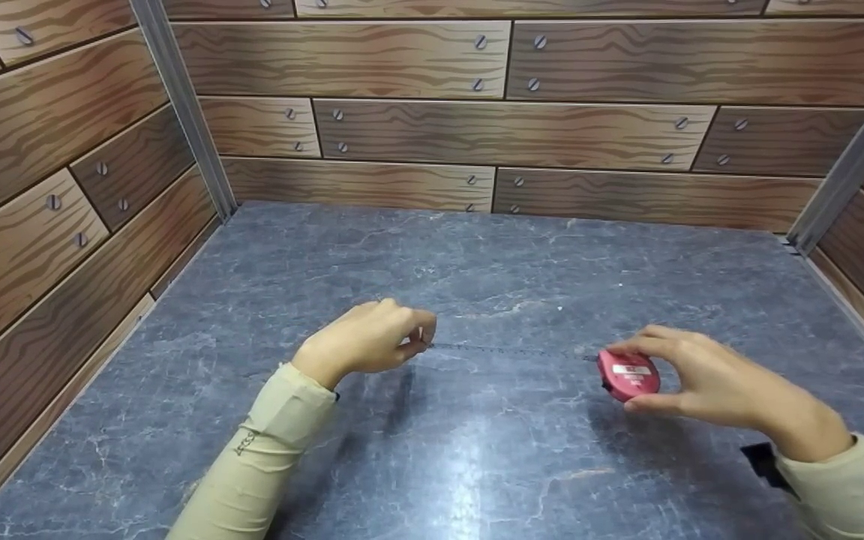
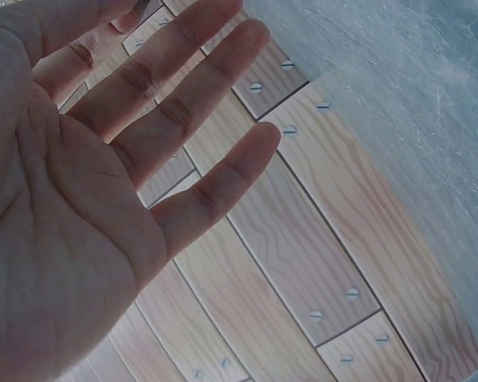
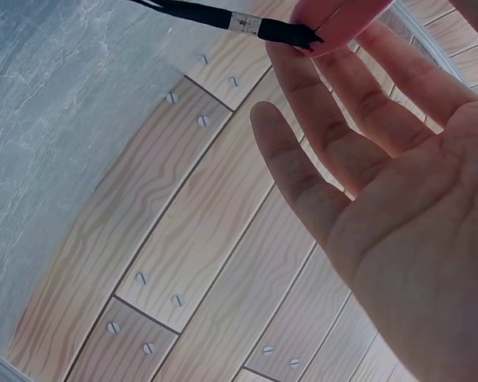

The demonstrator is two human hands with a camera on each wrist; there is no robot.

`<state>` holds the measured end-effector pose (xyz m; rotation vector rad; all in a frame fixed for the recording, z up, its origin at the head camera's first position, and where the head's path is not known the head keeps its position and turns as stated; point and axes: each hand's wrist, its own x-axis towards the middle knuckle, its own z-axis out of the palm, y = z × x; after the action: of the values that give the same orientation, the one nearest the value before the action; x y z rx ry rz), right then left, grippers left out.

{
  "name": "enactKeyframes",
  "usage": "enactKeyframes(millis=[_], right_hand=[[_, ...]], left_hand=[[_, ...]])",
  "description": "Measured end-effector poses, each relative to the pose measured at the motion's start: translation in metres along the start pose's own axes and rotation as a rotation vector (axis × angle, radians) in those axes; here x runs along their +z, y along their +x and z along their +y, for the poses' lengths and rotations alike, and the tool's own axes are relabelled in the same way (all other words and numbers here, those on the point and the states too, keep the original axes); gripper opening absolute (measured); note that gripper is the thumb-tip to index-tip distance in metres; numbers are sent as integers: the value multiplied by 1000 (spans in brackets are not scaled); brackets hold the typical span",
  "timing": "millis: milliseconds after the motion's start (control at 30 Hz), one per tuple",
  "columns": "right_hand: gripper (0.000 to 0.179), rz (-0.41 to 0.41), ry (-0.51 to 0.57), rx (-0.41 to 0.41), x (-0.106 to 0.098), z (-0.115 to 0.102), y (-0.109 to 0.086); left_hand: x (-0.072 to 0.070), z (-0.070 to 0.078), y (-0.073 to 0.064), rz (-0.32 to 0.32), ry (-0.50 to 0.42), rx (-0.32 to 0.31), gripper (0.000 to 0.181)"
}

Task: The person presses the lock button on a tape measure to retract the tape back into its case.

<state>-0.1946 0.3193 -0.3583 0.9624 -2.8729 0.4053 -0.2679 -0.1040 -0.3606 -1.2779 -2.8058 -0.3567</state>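
Note:
A round red tape measure [image 1: 629, 375] with a white label is held by my right hand [image 1: 709, 379], thumb below and fingers above its case. From the case a thin strip of tape [image 1: 514, 351] stretches leftward over the table. My left hand [image 1: 368, 337] pinches the strip's far end between thumb and forefinger. In the right wrist view, part of the red case [image 3: 338, 22] shows at the fingertips, with a black strap [image 3: 199, 11] hanging from it. The left wrist view shows the left palm [image 2: 56, 207] and spread outer fingers; the pinched end is hardly visible there.
Both hands are above a dark blue-grey marbled tabletop [image 1: 417, 270]. Wood-plank patterned walls [image 1: 402, 135] enclose it at the back and sides, with grey metal posts [image 1: 184, 105] at the rear corners. Light reflects off the table's front middle.

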Motion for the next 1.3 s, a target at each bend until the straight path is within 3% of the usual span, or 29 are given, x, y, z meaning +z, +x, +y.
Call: enactKeyframes(millis=[167, 467, 1300], right_hand=[[58, 15, -11, -9, 1, -3, 0], [55, 43, -31, -37, 4, -6, 1], [57, 12, 8, -37, 10, -12, 4]], left_hand=[[0, 2, 0, 16, 5, 30, 11], [0, 6, 0, -3, 7, 11, 9], [8, 14, 3, -9, 26, 55, 12]])
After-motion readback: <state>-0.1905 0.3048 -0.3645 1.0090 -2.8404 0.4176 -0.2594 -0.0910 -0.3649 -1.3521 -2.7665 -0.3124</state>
